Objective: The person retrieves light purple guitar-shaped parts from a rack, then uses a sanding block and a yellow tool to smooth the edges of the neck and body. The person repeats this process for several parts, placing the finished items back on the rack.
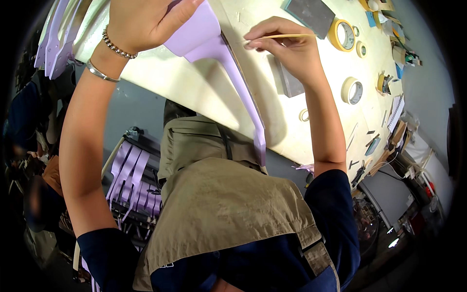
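Note:
A lavender, leather-like piece (197, 36) stands raised over the pale worktable, its long strap (241, 87) curving down past the table's near edge. A darker line runs along the strap's right edge. My left hand (146, 24) grips the wide part from the left, the thumb lying across it; the other fingers are mostly hidden or out of frame. To the right of the piece, my right hand (292, 51) is closed in a pinch on a thin wooden stick (305, 35). The stick lies nearly level, and its left end points toward the piece's dark edge.
A dark grey slab (310, 17) and a grey block (290, 80) lie near my right hand. Tape rolls (343, 35) and small tools spread rightward on the worktable (160, 73). More lavender pieces hang over the table's left end (61, 44) and on a rack (131, 170) below.

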### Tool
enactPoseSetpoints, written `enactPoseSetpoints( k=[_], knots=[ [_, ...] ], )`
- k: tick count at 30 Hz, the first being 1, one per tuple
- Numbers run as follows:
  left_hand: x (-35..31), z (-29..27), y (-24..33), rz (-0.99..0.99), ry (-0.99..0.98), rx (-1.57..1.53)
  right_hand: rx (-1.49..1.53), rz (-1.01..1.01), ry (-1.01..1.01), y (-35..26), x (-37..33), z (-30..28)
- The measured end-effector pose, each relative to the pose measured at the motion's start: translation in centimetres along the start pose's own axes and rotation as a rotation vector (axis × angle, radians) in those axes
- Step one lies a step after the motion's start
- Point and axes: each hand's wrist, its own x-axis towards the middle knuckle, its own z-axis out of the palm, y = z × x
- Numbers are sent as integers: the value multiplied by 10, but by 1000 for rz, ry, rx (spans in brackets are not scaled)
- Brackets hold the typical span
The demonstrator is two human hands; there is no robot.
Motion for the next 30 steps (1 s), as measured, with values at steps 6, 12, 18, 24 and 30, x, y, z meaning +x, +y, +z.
enactPoseSetpoints(
  k=[6,12,18,24,30],
  knots=[
    [-3,8,-3,57,92,4,-139,-295,-96,0,24,4],
    [-2,9,-2,69,85,-5,-161,-322,-120,-1,29,2],
    [-4,11,-4,82,112,11,-162,-315,-143,0,26,2],
    [-5,14,-7,101,150,10,-234,-302,-141,4,24,4],
    [-6,13,-13,125,92,14,-215,-251,-173,6,17,2]
  ],
)
